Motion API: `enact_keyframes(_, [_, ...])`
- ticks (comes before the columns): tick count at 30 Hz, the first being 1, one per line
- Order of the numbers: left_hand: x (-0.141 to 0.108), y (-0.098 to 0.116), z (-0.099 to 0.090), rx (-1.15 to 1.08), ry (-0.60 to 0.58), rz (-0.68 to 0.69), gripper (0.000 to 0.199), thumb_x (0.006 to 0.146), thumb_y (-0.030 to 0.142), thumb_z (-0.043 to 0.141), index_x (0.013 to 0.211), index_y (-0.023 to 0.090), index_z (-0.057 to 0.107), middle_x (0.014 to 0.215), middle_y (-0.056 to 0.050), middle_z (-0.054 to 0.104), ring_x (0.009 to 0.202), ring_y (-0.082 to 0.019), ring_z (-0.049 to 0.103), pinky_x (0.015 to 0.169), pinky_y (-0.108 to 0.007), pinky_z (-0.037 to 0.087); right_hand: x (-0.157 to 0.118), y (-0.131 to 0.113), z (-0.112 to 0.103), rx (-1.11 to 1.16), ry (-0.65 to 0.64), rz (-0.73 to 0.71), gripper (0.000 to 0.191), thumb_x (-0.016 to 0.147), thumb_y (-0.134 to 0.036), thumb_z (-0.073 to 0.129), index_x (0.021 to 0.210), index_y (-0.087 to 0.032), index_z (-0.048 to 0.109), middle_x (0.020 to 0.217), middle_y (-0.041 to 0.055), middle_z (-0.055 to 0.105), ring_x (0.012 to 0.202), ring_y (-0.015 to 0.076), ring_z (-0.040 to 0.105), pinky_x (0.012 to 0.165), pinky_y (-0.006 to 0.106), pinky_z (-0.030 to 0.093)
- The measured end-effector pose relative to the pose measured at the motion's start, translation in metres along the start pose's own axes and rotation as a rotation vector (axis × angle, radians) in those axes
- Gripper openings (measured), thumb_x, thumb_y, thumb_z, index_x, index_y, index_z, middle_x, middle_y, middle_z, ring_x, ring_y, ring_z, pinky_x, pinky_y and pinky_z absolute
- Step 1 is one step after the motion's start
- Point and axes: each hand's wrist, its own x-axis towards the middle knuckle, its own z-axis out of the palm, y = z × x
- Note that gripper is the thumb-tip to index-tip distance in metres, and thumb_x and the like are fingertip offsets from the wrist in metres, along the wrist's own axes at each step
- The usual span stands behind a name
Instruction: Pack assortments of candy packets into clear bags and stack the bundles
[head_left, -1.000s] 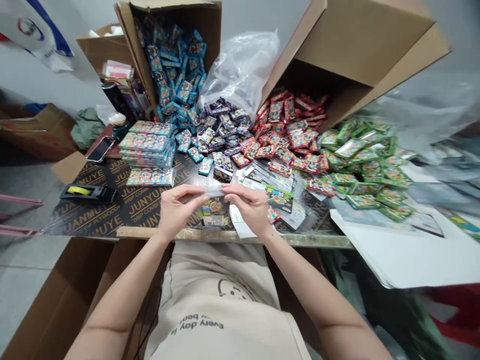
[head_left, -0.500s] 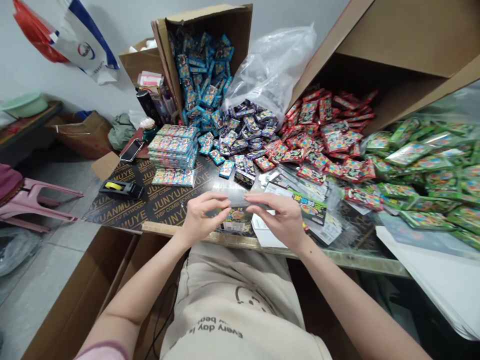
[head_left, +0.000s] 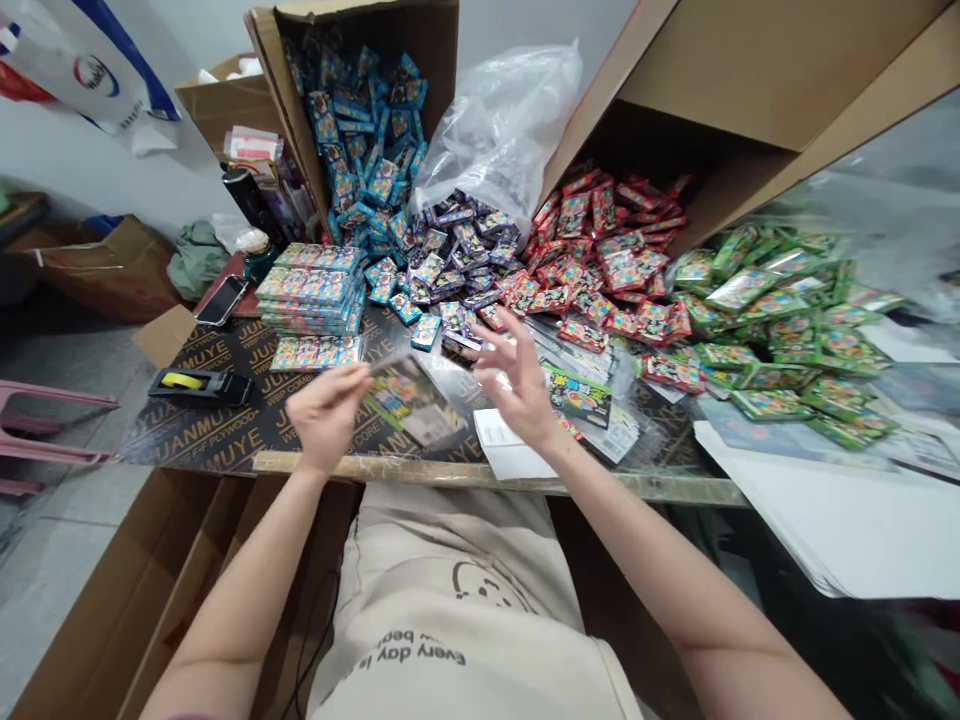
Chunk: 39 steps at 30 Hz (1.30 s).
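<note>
My left hand (head_left: 330,412) is closed on the upper left corner of a clear plastic bag with a printed card in it (head_left: 411,402), which is blurred and hangs tilted over the table's front. To its right, my right hand (head_left: 517,385) is raised with its fingers spread, holding nothing. Just beyond that hand lie small purple packets (head_left: 457,345) and a pile of small red packets (head_left: 585,335). Beside its wrist a green and black printed card (head_left: 577,398) rests on clear plastic sleeves (head_left: 619,440). A white paper (head_left: 504,440) lies at the table edge.
A stack of wrapped packet strips (head_left: 311,290) stands left, behind a tape dispenser (head_left: 199,385). Cardboard boxes hold blue packets (head_left: 375,150) and red ones. Green packets (head_left: 787,330) and white sheets (head_left: 817,500) lie right. A phone (head_left: 222,300) is far left.
My hands have parted: the left has moved left, carrying the bag, while the right has let go and its fingers have spread. The view has shifted to the right.
</note>
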Motion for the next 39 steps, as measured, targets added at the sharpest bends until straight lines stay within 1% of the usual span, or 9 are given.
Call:
enact_keyframes(3, [-0.007, -0.041, -0.021, 0.017, 0.351, -0.338, 0.020, 0.071, 0.027, 0.076, 0.088, 0.015, 0.075, 0.081, -0.004, 0.074, 0.072, -0.016, 0.070, 0.074, -0.033, 0.059, 0.027, 0.042, 0.009, -0.239, 0.005, 0.160, 0.060, 0.094, -0.051, 0.045, 0.147, -0.024, 0.036, 0.135, 0.0134, 0.057, 0.114, 0.0273, 0.060, 0.092, 0.043, 0.051])
enact_keyframes(6, [-0.028, -0.072, -0.046, 0.183, 0.251, -0.566, 0.027, 0.068, 0.032, 0.075, 0.086, 0.012, 0.073, 0.078, -0.006, 0.072, 0.070, -0.020, 0.068, 0.073, -0.038, 0.058, 0.045, 0.077, 0.030, -0.594, -0.287, 0.201, 0.060, 0.087, -0.051, 0.056, 0.137, -0.018, 0.051, 0.138, 0.0183, 0.053, 0.129, 0.0356, 0.046, 0.101, 0.052, 0.039])
enact_keyframes(9, [-0.047, -0.081, -0.059, 0.511, 0.060, -0.416, 0.028, 0.072, 0.031, 0.071, 0.094, 0.014, 0.072, 0.100, -0.013, 0.071, 0.099, -0.029, 0.066, 0.092, -0.048, 0.052, 0.064, 0.092, 0.058, -0.826, -0.543, 0.145, 0.081, 0.076, -0.052, 0.070, 0.145, -0.020, 0.041, 0.150, 0.0197, 0.038, 0.137, 0.0406, 0.031, 0.106, 0.059, 0.026])
enact_keyframes(12, [-0.051, -0.071, -0.044, 0.616, -0.233, -0.191, 0.037, 0.078, 0.027, 0.065, 0.113, 0.018, 0.067, 0.125, -0.015, 0.063, 0.121, -0.030, 0.055, 0.106, -0.050, 0.041, 0.088, 0.094, 0.084, -0.899, -0.630, 0.108, 0.094, 0.073, -0.054, 0.072, 0.150, -0.021, 0.031, 0.144, 0.0217, 0.045, 0.135, 0.0402, 0.034, 0.107, 0.060, 0.020])
enact_keyframes(17, [-0.038, -0.055, 0.011, 0.485, -1.107, 0.017, 0.070, 0.072, 0.020, 0.067, 0.139, 0.024, 0.047, 0.153, -0.013, 0.039, 0.144, -0.033, 0.028, 0.117, -0.061, 0.014, 0.116, 0.081, 0.105, -0.943, -0.713, 0.165, 0.091, 0.067, -0.045, 0.076, 0.146, -0.019, 0.038, 0.125, 0.0220, 0.060, 0.121, 0.0405, 0.050, 0.101, 0.055, 0.031])
enact_keyframes(19, [-0.032, -0.056, 0.025, 0.486, -1.226, 0.026, 0.078, 0.071, 0.024, 0.069, 0.143, 0.022, 0.041, 0.154, -0.015, 0.035, 0.144, -0.034, 0.027, 0.116, -0.064, 0.010, 0.113, 0.073, 0.101, -0.802, -0.724, 0.158, 0.090, 0.064, -0.040, 0.077, 0.144, -0.019, 0.040, 0.118, 0.0186, 0.065, 0.112, 0.0366, 0.057, 0.094, 0.048, 0.040])
enact_keyframes(27, [-0.022, -0.068, 0.011, 0.632, -1.132, 0.083, 0.078, 0.069, 0.038, 0.075, 0.140, 0.021, 0.047, 0.122, -0.015, 0.055, 0.113, -0.033, 0.050, 0.100, -0.049, 0.041, 0.074, 0.072, 0.054, 0.037, -0.840, 0.586, 0.026, 0.084, -0.035, 0.053, 0.086, -0.014, 0.068, 0.072, 0.0025, 0.068, 0.062, 0.0143, 0.062, 0.055, 0.025, 0.053])
enact_keyframes(33, [-0.018, -0.072, 0.004, 0.682, -1.135, 0.101, 0.064, 0.075, 0.038, 0.072, 0.135, 0.028, 0.053, 0.126, -0.014, 0.049, 0.119, -0.033, 0.047, 0.099, -0.048, 0.041, 0.069, 0.085, 0.051, -0.445, -0.443, 0.377, 0.038, 0.085, -0.028, 0.057, 0.118, -0.012, 0.065, 0.107, 0.0140, 0.070, 0.104, 0.0286, 0.063, 0.090, 0.041, 0.049])
enact_keyframes(39, [-0.007, -0.073, -0.003, 0.720, -1.057, 0.059, 0.059, 0.076, 0.039, 0.072, 0.130, 0.023, 0.054, 0.128, -0.015, 0.047, 0.118, -0.033, 0.047, 0.097, -0.047, 0.043, 0.033, 0.077, 0.058, -0.723, -0.464, 0.107, 0.082, 0.071, -0.054, 0.070, 0.140, -0.016, 0.047, 0.121, 0.0201, 0.061, 0.114, 0.0388, 0.051, 0.098, 0.056, 0.031])
